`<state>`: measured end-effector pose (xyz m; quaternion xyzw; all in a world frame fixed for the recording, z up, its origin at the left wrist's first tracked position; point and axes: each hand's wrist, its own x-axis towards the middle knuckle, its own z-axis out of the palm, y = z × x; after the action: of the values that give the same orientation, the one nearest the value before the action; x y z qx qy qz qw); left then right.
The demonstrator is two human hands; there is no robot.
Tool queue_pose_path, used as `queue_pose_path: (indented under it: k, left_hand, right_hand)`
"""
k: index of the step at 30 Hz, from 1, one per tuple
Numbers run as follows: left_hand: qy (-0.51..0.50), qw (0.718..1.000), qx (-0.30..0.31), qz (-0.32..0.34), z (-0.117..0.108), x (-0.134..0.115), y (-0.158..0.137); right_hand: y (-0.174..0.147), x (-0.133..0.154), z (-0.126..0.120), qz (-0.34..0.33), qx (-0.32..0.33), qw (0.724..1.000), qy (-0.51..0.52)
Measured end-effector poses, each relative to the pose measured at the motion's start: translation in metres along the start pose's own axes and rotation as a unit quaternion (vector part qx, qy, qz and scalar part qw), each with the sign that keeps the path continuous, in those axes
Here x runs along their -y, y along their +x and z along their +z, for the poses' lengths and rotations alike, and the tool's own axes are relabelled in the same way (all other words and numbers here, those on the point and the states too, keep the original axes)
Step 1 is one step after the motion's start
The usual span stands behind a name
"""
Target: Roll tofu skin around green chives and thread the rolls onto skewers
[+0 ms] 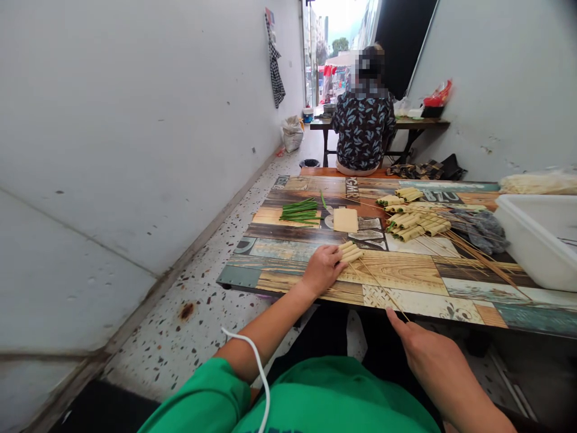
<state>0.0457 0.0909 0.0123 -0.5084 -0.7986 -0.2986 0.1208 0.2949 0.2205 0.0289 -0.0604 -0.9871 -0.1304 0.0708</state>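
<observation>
From my head camera: at the near edge of the patterned table [396, 264], left of its middle, my left hand [323, 269] grips a short row of pale rolls [351, 251]. My right hand [424, 343], just off that edge, pinches the lower end of a thin skewer [383, 288] that slants up toward the rolls. Beyond them lies a square stack of pale sheets [345, 221]; green stalks [300, 210] lie nearer the left edge. Toward the far right corner sit piled filled rolls [417, 222], a grey cloth [482, 231] and a white tub [536, 240]. Past the far edge, a person in a leaf-patterned shirt [363, 129] sits facing away.
</observation>
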Motion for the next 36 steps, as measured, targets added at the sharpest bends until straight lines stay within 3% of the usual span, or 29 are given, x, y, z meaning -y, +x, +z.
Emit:
queue_pose_path:
  k: [6, 23, 36]
  left_hand:
    - [0.012, 1.0, 0.011, 0.005, -0.003, -0.003, 0.001]
    - [0.004, 1.0, 0.017, 0.003, 0.0, 0.002, 0.003]
    - [0.002, 1.0, 0.017, 0.003, -0.001, 0.001, 0.003]
  right_hand:
    - [0.012, -0.005, -0.012, -0.006, 0.053, 0.999, -0.003]
    - [0.023, -0.004, -0.003, 0.0, 0.07, 0.997, 0.025]
    - [0.023, -0.001, 0.023, -0.009, -0.034, 0.997, 0.074]
